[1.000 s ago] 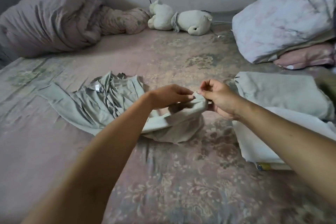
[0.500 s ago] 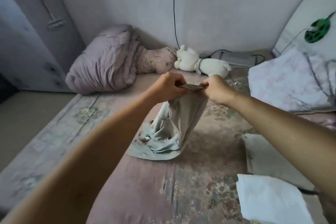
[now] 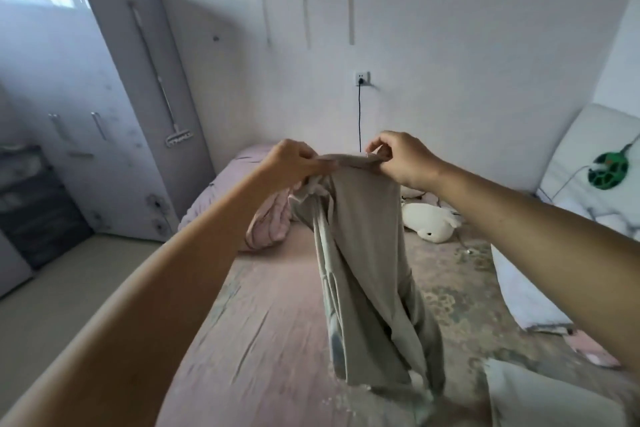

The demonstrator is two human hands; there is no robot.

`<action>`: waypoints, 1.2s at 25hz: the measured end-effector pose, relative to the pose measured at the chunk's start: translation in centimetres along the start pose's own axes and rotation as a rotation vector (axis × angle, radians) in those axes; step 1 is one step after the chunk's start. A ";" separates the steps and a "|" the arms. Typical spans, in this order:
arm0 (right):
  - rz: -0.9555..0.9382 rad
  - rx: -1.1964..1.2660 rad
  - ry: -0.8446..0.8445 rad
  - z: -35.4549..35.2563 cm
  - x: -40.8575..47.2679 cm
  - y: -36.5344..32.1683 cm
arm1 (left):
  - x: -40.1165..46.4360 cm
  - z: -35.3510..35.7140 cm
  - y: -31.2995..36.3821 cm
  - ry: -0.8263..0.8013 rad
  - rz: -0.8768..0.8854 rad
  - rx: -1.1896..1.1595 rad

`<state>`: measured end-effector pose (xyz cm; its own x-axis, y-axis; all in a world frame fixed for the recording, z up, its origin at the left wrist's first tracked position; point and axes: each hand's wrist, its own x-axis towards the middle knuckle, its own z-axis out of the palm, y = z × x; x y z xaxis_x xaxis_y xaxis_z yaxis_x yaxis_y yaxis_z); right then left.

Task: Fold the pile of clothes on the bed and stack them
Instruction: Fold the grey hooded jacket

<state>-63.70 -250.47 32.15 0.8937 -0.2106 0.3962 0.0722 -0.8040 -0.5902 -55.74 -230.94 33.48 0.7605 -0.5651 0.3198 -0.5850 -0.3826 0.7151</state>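
While both my left hand (image 3: 294, 163) and right hand (image 3: 403, 158) pinch the top edge of the trousers (image 3: 367, 253), they hang over the bed (image 3: 263, 340), unfolded. Near right, a folded cloth (image 3: 540, 395) suggests a stack begun. I see no containers.

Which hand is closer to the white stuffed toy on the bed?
The right hand. It pinches the pants almost above the stuffed toy; the left hand holds the waistband's other end, farther over.
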 end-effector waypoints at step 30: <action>-0.002 0.390 0.045 -6.4 -4.9 -6.0 | -8.7 -7.4 4.5 -0.036 0.012 0.331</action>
<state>-71.39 -248.21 38.22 0.8738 -0.2407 0.4226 0.2440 -0.5348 -0.8090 -62.93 -222.32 38.53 0.7462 -0.5942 0.3003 -0.6579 -0.5893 0.4689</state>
